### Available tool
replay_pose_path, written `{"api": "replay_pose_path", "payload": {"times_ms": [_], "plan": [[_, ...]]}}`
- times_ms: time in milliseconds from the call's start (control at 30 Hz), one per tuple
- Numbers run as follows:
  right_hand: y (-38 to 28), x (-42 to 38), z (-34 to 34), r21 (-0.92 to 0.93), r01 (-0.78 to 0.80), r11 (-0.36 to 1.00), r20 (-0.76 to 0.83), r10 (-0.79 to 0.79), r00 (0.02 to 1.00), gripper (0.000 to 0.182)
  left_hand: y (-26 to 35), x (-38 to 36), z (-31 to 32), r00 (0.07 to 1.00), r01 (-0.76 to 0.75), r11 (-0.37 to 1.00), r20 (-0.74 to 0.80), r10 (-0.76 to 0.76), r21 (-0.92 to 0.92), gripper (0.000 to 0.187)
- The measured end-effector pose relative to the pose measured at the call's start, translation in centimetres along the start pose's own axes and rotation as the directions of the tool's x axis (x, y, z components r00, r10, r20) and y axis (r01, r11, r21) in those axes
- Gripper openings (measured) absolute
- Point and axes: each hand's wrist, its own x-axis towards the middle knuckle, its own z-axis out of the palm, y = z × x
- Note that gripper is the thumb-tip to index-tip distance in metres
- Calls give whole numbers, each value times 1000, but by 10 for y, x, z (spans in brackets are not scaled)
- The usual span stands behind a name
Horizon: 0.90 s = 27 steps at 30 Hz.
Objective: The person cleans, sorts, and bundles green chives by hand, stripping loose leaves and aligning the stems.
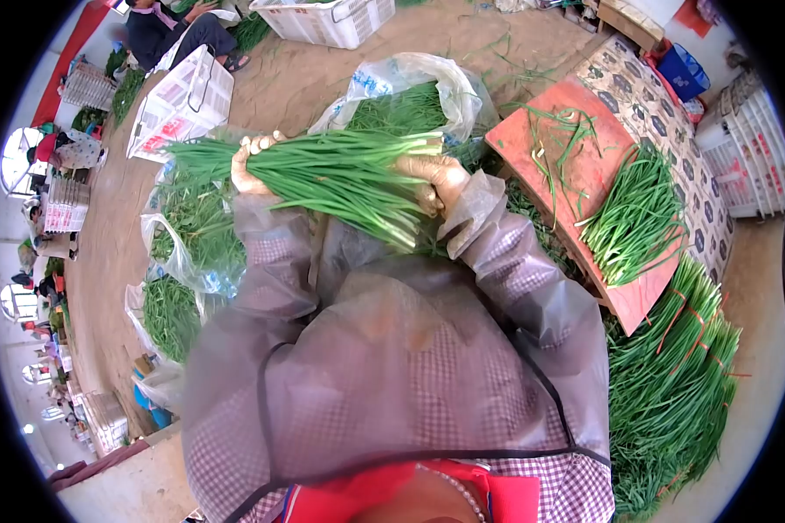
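Note:
A thick bunch of garlic chives (340,174) stretches across in front of my chest, green leaf tips to the left and pale cut stems to the right. My left hand (247,164) is closed around its leafy end, the fingers curled over the top. Near the stem end, my right hand (440,177) grips from the right side, partly hidden by the stalks. Beyond the bunch sits an open clear plastic bag (471,96) with more greens inside. To my right, a loose pile of chives (641,218) lies on a reddish board (515,135).
Tied chive bundles (680,349) are heaped at my right. Bags of loose greens (170,314) stand on the left. White plastic crates (187,100) sit ahead, with stacked crates (741,148) at the far right. A seated person (174,35) is at the upper left.

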Motion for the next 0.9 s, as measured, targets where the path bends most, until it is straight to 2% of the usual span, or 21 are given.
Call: {"api": "replay_pose_path", "payload": {"times_ms": [33, 67, 167, 200, 233, 267, 333, 367, 433, 467, 500, 533, 567, 600, 633, 667, 700, 733, 833, 867, 900], "plan": [[0, 0, 4, 24, 47, 999, -34, -46, 998, 18, 1, 2, 3, 996, 26, 999, -89, -23, 34, 6], [-5, -2, 5, 19, 79, 997, -43, -79, 996, 16, 4, 5, 3, 998, 69, 995, -16, -69, 65, 7], [-10, 12, -5, 84, 154, 985, -104, -145, 984, 11, 7, 24, -1, 988, 152, 983, -54, -147, 101, 9], [-18, 9, -2, 39, 144, 989, -233, -131, 964, 9, 6, 27, 6, 987, 162, 984, -22, -161, 69, 12], [-21, 5, -5, 18, 210, 978, -227, -200, 953, 10, 7, 32, 12, 987, 159, 985, -20, -158, 69, 12], [-18, 14, -24, -73, 350, 934, -184, -358, 916, 13, 9, 39, 17, 980, 189, 977, -76, -182, 103, 13], [-24, 13, -60, -16, 431, 902, -134, -429, 893, 19, 16, 54, 22, 958, 254, 956, -175, -228, 144, 16], [-31, 5, -74, 125, 367, 922, -131, -352, 927, 23, 19, 62, 20, 959, 249, 958, -172, -223, 144, 16], [-32, -10, -96, -244, 339, 909, -276, -400, 874, 28, 24, 76, 19, 965, 202, 976, -190, -182, 88, 17], [-31, -12, -105, -449, 259, 855, -253, -400, 881, 33, 29, 84, 21, 964, 202, 976, -196, -182, 86, 15], [-34, -15, -108, -623, 0, 782, -297, -236, 925, 37, 30, 89, 29, 965, 198, 976, -189, -179, 86, 15], [-31, -22, -111, -959, -56, 277, -167, -396, 903, 41, 30, 93, 38, 953, 190, 978, -256, -163, 84, 14], [-28, -30, -113, -937, -136, -322, 26, -452, 892, 48, 30, 97, 43, 934, 185, 979, -325, -148, 84, 12], [-34, -32, -102, -925, -162, -344, -22, -377, 926, 70, 30, 106, 43, 937, 154, 983, -332, -112, 103, 12], [-31, -25, -102, -924, -164, -345, -20, -385, 923, 70, 31, 115, 43, 940, 153, 983, -323, -113, 103, 12], [-23, -15, -104, -989, 97, -114, 135, -398, 907, 84, 32, 122, 43, 942, 158, 980, -315, -114, 121, 11], [-18, -8, -101, -925, 361, 119, 275, -446, 852, 99, 34, 126, 44, 945, 164, 976, -307, -114, 141, 11], [-14, -7, -82, -838, 437, 326, 265, -456, 850, 109, 35, 129, 53, 924, 187, 978, -353, -144, 90, 11], [-4, 11, -61, -843, 528, 105, 360, -619, 698, 99, 31, 131, 71, 922, 206, 977, -345, -177, 50, 10], [-3, 17, -59, -830, 542, 132, 348, -637, 688, 96, 29, 128, 75, 939, 208, 974, -298, -173, 88, 12], [-5, 17, -58, -774, 548, 319, 275, -609, 744, 76, 25, 125, 81, 941, 206, 974, -293, -171, 92, 12]]}}
